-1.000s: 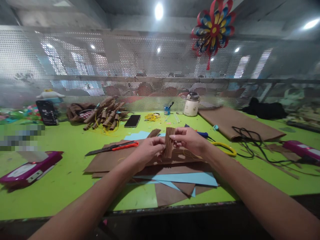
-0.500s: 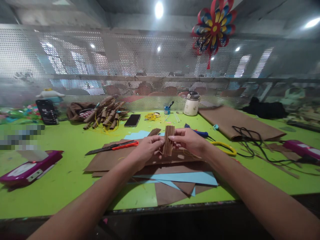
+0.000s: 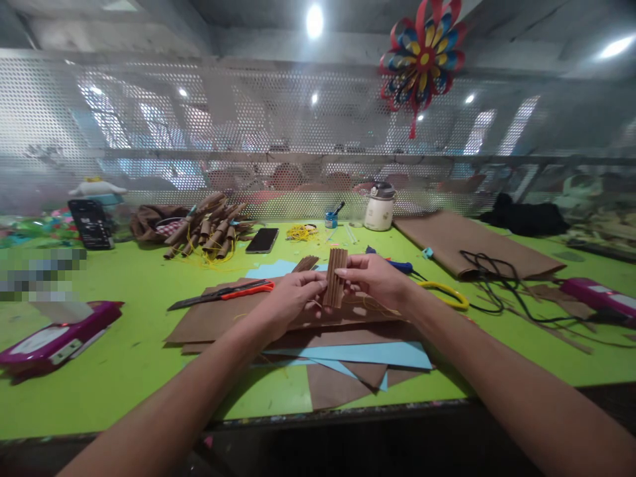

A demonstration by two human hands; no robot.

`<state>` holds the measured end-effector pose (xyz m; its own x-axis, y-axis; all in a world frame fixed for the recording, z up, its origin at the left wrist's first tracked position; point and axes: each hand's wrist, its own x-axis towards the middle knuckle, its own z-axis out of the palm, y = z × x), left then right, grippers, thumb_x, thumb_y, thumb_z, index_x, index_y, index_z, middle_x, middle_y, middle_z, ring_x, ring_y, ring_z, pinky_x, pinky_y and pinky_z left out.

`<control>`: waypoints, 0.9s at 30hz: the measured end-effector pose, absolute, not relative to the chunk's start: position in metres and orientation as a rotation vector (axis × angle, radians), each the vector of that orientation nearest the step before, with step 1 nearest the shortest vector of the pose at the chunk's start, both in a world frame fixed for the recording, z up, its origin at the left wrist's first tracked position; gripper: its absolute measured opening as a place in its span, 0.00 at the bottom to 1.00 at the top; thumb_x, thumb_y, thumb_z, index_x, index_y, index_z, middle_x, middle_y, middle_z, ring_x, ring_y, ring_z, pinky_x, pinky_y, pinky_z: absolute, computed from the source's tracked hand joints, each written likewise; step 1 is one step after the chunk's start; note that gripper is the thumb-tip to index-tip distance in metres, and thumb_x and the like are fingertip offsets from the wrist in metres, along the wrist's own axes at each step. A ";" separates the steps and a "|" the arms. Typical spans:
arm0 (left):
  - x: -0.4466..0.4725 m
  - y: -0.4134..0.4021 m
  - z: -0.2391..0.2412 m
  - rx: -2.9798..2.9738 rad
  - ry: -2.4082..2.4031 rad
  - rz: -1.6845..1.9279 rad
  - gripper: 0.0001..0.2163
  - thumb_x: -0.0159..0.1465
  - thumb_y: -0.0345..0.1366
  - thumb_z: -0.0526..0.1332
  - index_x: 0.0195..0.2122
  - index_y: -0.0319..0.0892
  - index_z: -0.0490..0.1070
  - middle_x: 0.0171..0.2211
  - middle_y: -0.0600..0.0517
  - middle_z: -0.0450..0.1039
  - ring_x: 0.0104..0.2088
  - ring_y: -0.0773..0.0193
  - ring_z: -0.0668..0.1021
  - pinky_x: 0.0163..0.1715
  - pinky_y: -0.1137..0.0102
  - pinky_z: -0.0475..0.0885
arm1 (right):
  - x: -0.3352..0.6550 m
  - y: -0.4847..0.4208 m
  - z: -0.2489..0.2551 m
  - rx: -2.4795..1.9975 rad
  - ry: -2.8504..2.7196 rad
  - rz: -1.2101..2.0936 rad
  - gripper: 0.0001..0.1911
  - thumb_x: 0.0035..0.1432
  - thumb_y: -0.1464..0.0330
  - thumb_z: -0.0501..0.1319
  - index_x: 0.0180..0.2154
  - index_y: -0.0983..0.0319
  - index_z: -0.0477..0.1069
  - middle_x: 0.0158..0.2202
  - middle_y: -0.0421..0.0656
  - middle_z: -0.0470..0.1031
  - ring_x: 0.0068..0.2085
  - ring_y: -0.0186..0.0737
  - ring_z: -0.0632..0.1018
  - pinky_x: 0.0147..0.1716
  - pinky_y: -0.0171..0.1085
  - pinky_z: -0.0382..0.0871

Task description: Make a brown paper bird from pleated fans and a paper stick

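Observation:
Between my hands stands a narrow piece of pleated brown paper (image 3: 336, 279), its folds running lengthwise and its top leaning slightly right. My right hand (image 3: 373, 278) is closed on its right edge, the thumb across the front. At its lower left edge, my left hand (image 3: 295, 297) pinches with thumb and fingers. Both hands are above a stack of brown paper sheets (image 3: 209, 322). Another folded brown piece (image 3: 305, 264) lies just behind my left hand. Scissors with orange handles (image 3: 221, 295) rest on the stack to the left. Light blue paper strips (image 3: 397, 355) stick out at the front.
Bundled brown paper rolls (image 3: 213, 228) with yellow string lie at back left, near a black phone (image 3: 262, 240). A cream jar (image 3: 379, 209) stands behind. To the right are a blue glue gun (image 3: 400, 266), a yellow handle loop (image 3: 450, 296), black cable (image 3: 489, 278) and large folded brown paper (image 3: 472, 245).
The view has shifted very slightly. Both hands keep the same hold on the pleated paper, with hardly any movement.

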<state>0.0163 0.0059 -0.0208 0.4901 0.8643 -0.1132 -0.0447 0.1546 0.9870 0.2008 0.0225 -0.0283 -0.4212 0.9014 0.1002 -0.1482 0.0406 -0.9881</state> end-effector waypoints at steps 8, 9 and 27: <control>0.015 0.007 -0.023 1.286 0.812 0.744 0.11 0.57 0.42 0.62 0.32 0.38 0.70 0.27 0.51 0.73 0.23 0.69 0.75 0.21 0.76 0.66 | 0.201 0.022 -0.027 -0.813 -1.450 1.516 0.12 0.46 0.66 0.67 0.33 0.67 0.74 0.27 0.41 0.72 0.25 0.28 0.68 0.27 0.33 0.62; 0.015 0.007 -0.023 1.293 0.813 0.740 0.12 0.57 0.43 0.62 0.33 0.38 0.70 0.27 0.51 0.73 0.24 0.69 0.75 0.21 0.76 0.66 | 0.201 0.021 -0.027 -0.810 -1.455 1.511 0.12 0.46 0.66 0.67 0.33 0.67 0.74 0.26 0.41 0.72 0.25 0.28 0.68 0.26 0.32 0.63; 0.014 0.007 -0.022 1.295 0.828 0.790 0.11 0.54 0.41 0.65 0.30 0.38 0.68 0.24 0.51 0.73 0.23 0.69 0.74 0.22 0.75 0.66 | 0.201 0.022 -0.027 -0.785 -1.462 1.509 0.12 0.47 0.66 0.67 0.33 0.67 0.74 0.27 0.41 0.73 0.24 0.27 0.69 0.26 0.31 0.63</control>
